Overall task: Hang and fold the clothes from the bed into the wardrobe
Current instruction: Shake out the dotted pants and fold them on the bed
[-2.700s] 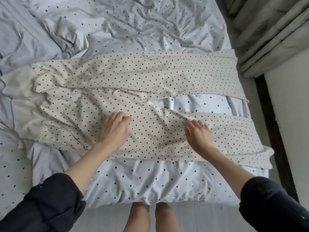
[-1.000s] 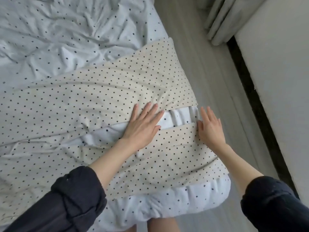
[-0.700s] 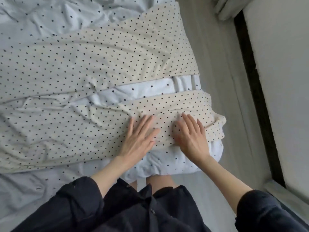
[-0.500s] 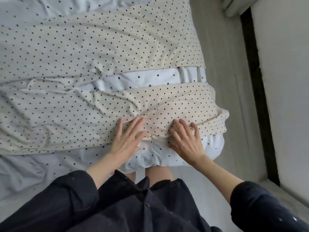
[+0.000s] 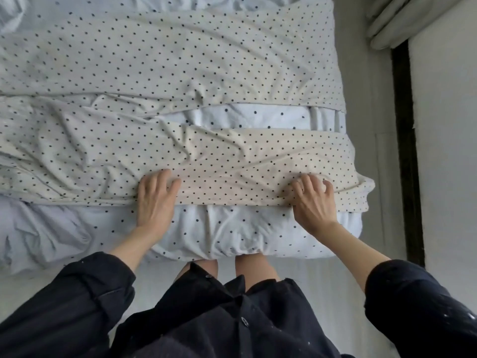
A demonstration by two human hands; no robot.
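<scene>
Both hands grip the trousers (image 5: 232,161) hem.

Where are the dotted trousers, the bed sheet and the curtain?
trousers (image 5: 258,161), head view, nearer leg.
sheet (image 5: 245,228), head view, bare front edge.
curtain (image 5: 402,19), head view, folds at top right.
</scene>
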